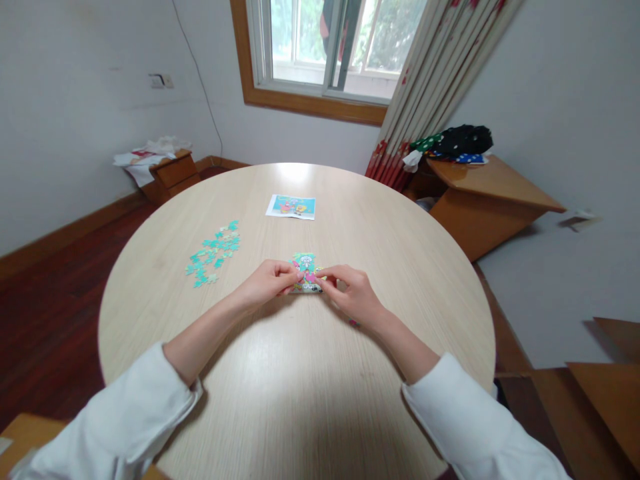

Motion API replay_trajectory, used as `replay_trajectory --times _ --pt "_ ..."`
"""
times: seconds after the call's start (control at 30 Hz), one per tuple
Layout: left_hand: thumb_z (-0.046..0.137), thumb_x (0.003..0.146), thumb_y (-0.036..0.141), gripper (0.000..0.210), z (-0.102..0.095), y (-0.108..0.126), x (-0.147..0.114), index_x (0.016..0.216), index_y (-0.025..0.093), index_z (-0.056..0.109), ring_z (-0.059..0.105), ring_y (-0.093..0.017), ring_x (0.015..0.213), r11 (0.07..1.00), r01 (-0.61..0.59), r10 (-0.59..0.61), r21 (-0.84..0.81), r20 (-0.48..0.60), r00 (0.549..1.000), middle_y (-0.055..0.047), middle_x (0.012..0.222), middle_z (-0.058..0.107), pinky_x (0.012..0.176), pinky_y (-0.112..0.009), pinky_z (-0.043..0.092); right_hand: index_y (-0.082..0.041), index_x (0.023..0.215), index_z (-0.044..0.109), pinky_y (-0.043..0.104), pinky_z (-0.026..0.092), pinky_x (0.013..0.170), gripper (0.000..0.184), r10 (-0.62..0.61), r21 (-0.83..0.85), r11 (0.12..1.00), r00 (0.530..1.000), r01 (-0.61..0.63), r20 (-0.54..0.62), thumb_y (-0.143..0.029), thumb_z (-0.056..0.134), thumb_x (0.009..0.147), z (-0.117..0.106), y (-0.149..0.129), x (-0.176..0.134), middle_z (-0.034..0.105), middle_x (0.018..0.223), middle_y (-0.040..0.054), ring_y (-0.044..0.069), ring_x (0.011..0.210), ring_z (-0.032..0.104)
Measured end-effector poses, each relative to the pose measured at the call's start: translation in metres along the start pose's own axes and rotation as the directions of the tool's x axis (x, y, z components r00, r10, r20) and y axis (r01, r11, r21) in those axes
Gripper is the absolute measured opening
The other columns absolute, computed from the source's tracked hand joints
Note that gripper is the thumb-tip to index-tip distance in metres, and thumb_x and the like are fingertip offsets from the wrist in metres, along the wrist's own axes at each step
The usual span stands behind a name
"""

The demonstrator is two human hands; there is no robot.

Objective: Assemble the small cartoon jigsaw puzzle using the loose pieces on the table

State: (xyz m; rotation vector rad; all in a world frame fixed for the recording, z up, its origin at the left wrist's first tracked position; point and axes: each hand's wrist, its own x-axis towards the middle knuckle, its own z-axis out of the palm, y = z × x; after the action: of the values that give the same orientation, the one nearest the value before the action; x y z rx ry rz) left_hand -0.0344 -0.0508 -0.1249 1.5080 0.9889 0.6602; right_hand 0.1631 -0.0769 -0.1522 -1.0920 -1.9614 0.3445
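A small, partly joined jigsaw puzzle (pixel 307 258) with cartoon figures lies on the round table, its lower part covered by my fingers. Over it, a pink puzzle piece (pixel 311 277) shows between the fingertips of both hands. My left hand (pixel 274 279) comes in from the left with thumb and forefinger pinched at the piece's left side. From the other side, my right hand (pixel 350 288) pinches at its right edge. One loose dark pink piece (pixel 354 323) lies beneath my right wrist. Several loose turquoise puzzle pieces (pixel 214 255) are spread to the left.
A picture sheet (pixel 291 207) with cartoon figures lies farther back on the pale round table (pixel 280 400). Beyond the table's right edge stands a wooden cabinet (pixel 490 183) with cloths (pixel 463 141) on it. A small wooden stand (pixel 175 175) is at the back left.
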Motion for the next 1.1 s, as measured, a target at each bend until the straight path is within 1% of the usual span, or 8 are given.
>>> replay_trajectory --times 0.27,0.43,0.53,0.77,1.1 --pt "0.065 0.065 0.052 0.042 0.0007 0.0009 -0.0001 0.05 0.017 0.048 0.028 -0.006 0.045 0.999 0.016 -0.016 -0.034 -0.005 1.0 0.005 0.045 0.038 0.048 -0.023 0.018 -0.021 0.086 0.073 0.028 0.048 0.065 0.012 0.001 0.004 1.0 1.0 -0.001 0.002 -0.021 0.061 0.083 -0.0014 -0.0016 0.0008 0.074 0.076 0.0039 0.014 0.063 0.062" --pt "0.07 0.061 0.046 0.034 0.0012 0.0028 0.0011 0.066 0.014 0.06 0.031 -0.006 0.044 0.995 0.062 -0.064 -0.073 -0.024 0.998 0.006 0.046 0.042 0.046 -0.022 0.017 -0.02 0.086 0.073 0.027 0.047 0.065 0.012 -0.007 0.003 1.0 1.0 0.007 0.002 -0.02 0.061 0.084 -0.001 -0.001 0.0006 0.073 0.076 0.0041 0.013 0.064 0.062" --pt "0.071 0.06 0.044 0.032 0.0013 0.0027 0.0017 0.069 0.014 0.06 0.031 -0.006 0.043 0.994 0.065 -0.068 -0.086 -0.033 0.997 0.007 0.045 0.043 0.046 -0.021 0.017 -0.019 0.086 0.073 0.027 0.046 0.065 0.011 -0.022 0.005 1.0 1.0 0.022 -0.007 -0.018 0.062 0.083 -0.0007 -0.0014 0.0007 0.073 0.075 0.0039 0.013 0.064 0.062" --pt "0.073 0.058 0.04 0.031 0.0015 0.0042 0.0014 0.072 0.015 0.059 0.033 -0.006 0.042 0.995 0.008 -0.014 -0.095 -0.063 0.998 0.01 0.041 0.039 0.044 -0.02 0.019 -0.019 0.084 0.073 0.026 0.046 0.065 0.011 -0.013 0.006 1.0 1.0 0.013 -0.013 -0.018 0.062 0.082 0.0001 -0.0002 0.0005 0.073 0.074 0.0033 0.013 0.063 0.061" --pt "0.072 0.06 0.037 0.029 0.002 0.0033 0.0006 0.073 0.015 0.059 0.031 -0.005 0.042 0.995 0.006 -0.01 -0.096 -0.044 0.999 0.01 0.04 0.04 0.046 -0.019 0.021 -0.02 0.086 0.073 0.026 0.046 0.065 0.011 -0.006 -0.006 1.0 1.0 0.005 -0.006 -0.017 0.063 0.082 -0.0008 -0.0018 0.0002 0.073 0.074 0.0032 0.013 0.063 0.061"
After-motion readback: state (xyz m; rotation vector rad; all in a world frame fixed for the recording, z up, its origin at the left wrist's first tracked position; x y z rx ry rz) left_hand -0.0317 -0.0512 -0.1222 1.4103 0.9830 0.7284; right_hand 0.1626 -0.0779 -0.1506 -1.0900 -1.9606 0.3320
